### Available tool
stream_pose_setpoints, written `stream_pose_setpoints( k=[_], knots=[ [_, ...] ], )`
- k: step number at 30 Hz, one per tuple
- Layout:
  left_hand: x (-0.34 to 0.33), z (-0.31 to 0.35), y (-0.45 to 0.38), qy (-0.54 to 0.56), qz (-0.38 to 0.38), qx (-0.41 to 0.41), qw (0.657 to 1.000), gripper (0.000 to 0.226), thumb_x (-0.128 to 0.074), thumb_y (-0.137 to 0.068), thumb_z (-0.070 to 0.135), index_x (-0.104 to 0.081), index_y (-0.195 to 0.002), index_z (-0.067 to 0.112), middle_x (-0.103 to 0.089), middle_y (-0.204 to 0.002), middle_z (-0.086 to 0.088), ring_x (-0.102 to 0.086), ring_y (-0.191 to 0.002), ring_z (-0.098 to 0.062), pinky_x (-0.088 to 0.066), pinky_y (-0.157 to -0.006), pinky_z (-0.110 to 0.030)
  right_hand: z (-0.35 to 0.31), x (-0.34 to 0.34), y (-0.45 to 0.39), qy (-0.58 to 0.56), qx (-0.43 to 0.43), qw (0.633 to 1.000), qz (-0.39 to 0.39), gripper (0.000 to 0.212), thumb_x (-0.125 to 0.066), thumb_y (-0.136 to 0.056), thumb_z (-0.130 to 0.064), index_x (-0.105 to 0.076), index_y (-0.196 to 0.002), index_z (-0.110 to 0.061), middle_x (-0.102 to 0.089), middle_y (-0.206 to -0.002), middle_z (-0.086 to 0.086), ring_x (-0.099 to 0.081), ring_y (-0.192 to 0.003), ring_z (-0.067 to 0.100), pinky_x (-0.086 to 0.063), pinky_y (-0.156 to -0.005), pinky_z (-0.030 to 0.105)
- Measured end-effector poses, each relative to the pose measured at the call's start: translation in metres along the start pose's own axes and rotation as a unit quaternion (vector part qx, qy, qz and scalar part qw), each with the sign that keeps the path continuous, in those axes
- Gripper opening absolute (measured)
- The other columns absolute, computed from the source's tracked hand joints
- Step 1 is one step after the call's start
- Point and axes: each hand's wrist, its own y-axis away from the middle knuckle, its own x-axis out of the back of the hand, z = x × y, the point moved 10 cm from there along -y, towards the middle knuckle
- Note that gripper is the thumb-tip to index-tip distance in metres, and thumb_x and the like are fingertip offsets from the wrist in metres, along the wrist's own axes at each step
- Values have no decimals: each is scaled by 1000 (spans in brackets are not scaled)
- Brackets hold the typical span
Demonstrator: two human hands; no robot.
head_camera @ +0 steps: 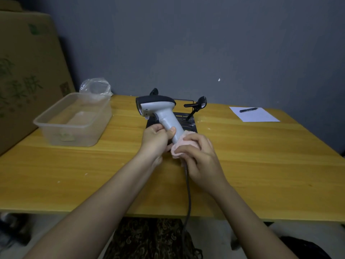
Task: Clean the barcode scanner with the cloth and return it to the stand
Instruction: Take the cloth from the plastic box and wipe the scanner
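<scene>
A grey barcode scanner (pixel 160 113) with a black head is held above the middle of the wooden table (pixel 261 156), its head pointing left. My left hand (pixel 155 140) grips the middle of its handle. My right hand (pixel 197 156) presses a pink cloth (pixel 182 146) around the lower end of the handle, where the dark cable (pixel 188 195) leaves and hangs over the table's front edge. Behind the scanner sits the black stand (pixel 188 120), its base flat on the table and its holder arm up at the right.
A clear plastic tub (pixel 74 120) stands at the left, with a crumpled plastic bag (pixel 95 86) behind it. A sheet of paper (pixel 255 115) with a black pen (pixel 248 109) lies at the far right. A cardboard box (pixel 28 71) leans at the left.
</scene>
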Motion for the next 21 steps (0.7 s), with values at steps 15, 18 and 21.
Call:
stream_pose_setpoints(
  k=[15, 18, 21],
  knots=[
    [-2, 2, 0, 12, -21, -7, 1000, 21, -56, -90, 5, -61, -110, 5, -67, -94, -5, -64, -89, -19, -58, -67, -25, 42, 28, -16, -107, -136, 981, 89, 19, -56, -87, 3, -68, -89, -11, -58, -100, 2, -53, -97, 0, -43, -83, 16],
    [-9, 2, 1, 7, -69, -11, 998, 23, -54, -90, 5, -62, -112, 3, -70, -94, -6, -69, -83, -14, -59, -65, -23, 24, 21, -28, -120, -90, 987, 54, 16, -55, -88, -3, -68, -93, -12, -59, -103, 4, -55, -100, 4, -41, -85, 11],
    [-20, 0, 5, -7, -127, -3, 992, 27, -56, -89, 5, -63, -115, 3, -71, -96, -6, -72, -75, -10, -59, -67, -24, 34, 30, -51, -146, -127, 976, 100, 16, -56, -89, -4, -67, -94, -14, -58, -102, 3, -54, -96, 0, -39, -82, 6]
  ],
)
